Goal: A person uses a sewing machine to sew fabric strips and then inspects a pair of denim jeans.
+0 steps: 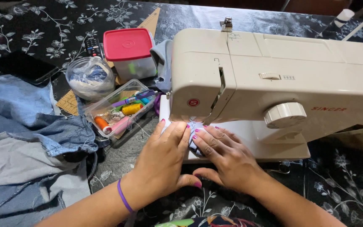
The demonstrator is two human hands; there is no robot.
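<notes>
Looking down, we list what lies before us.
Surface: black cloth with a pale flower print (34, 33) covers it.
Machine: cream plastic sewing machine (274, 80) stands at centre and right.
Denim: heap of blue and grey denim cloth (26, 143) lies left.
Tub: square white tub with a red lid (130, 52), behind a clear tray of thread spools (120, 109).
Left hand (162, 162): flat, fingers spread, pressing the small light-blue fabric piece (193, 135).
Right hand (227, 157): flat too, just beside it, fingertips on that fabric.
Fabric: on the machine bed, under the needle area.
</notes>
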